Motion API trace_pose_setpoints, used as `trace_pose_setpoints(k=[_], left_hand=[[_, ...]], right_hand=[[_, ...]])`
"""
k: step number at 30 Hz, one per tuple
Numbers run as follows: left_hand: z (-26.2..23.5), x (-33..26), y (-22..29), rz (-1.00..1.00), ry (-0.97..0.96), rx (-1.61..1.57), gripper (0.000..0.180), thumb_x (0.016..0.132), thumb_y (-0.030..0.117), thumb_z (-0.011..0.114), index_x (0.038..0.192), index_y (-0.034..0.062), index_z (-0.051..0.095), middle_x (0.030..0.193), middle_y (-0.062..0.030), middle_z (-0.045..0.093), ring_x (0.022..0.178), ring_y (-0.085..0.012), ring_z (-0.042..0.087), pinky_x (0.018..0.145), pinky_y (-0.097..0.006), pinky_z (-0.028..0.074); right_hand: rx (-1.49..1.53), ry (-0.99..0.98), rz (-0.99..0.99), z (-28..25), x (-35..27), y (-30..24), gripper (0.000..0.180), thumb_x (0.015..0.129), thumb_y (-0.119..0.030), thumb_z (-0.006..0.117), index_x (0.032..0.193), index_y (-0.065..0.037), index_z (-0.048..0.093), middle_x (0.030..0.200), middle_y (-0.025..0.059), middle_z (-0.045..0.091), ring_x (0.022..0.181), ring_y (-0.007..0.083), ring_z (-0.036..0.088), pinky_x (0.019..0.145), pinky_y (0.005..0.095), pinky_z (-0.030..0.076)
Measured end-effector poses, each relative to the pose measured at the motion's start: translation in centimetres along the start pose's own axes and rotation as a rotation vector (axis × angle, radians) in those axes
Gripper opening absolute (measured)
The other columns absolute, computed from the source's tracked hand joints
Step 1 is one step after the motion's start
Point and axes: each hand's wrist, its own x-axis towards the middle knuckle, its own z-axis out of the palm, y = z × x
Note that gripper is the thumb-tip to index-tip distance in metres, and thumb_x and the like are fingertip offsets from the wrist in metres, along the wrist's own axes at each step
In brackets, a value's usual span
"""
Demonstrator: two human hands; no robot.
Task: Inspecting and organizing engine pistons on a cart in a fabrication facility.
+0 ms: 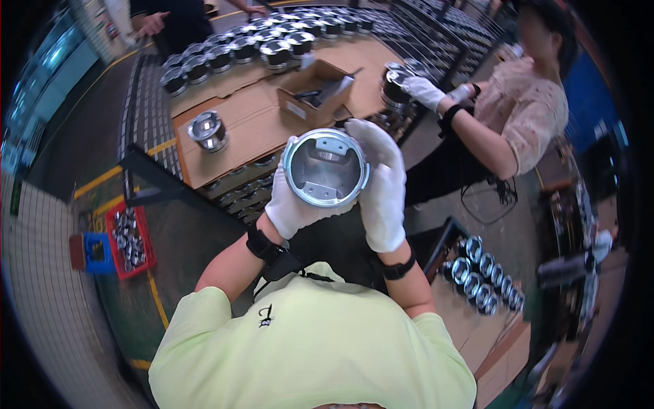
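Observation:
Between my two white-gloved hands is an engine piston (325, 170), its hollow underside turned toward me. My left hand (289, 201) wraps around its left and lower side. Along its right side my right hand (381, 180) is curved, the fingertips at the upper right of the rim. Just beyond the piston stands a small open cardboard box (315, 95) with dark items inside. One more piston (208, 131) sits alone on the cardboard-covered table (238, 126), to the left of my hands.
Rows of pistons (266, 41) fill the table's far side. At right, a gloved co-worker (504, 123) handles pistons (395, 85); another person (177, 24) stands beyond the table. A red crate (150, 253) of metal parts lies at left. More pistons (477, 276) stand on cardboard, lower right.

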Motion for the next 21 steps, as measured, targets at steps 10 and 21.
trace_pose_setpoints(k=[10,21], left_hand=[[-1.0,-3.8,4.8,0.186,0.176,-0.145,0.058,0.099,0.053,0.044,0.131,0.0062,0.054,0.128,-0.0154,0.061,0.119,-0.0315,0.057,0.106,-0.051,0.043],[-4.5,-6.0,12.5,0.245,0.234,0.204,0.068,0.095,0.063,0.047,0.147,0.0201,0.038,0.145,-0.0052,0.046,0.128,-0.0257,0.050,0.103,-0.057,0.042]], right_hand=[[-0.931,-0.513,-0.284,3.9,3.5,-0.7,0.102,0.057,-0.051,0.089,0.139,-0.009,0.047,0.138,0.0266,0.047,0.118,0.0428,0.057,0.094,0.0448,0.051],[-0.982,-0.538,0.009,10.8,12.8,6.2,0.094,0.058,-0.041,0.085,0.139,-0.010,0.047,0.115,0.0211,0.057,0.103,0.0359,0.064,0.089,0.0418,0.053]])
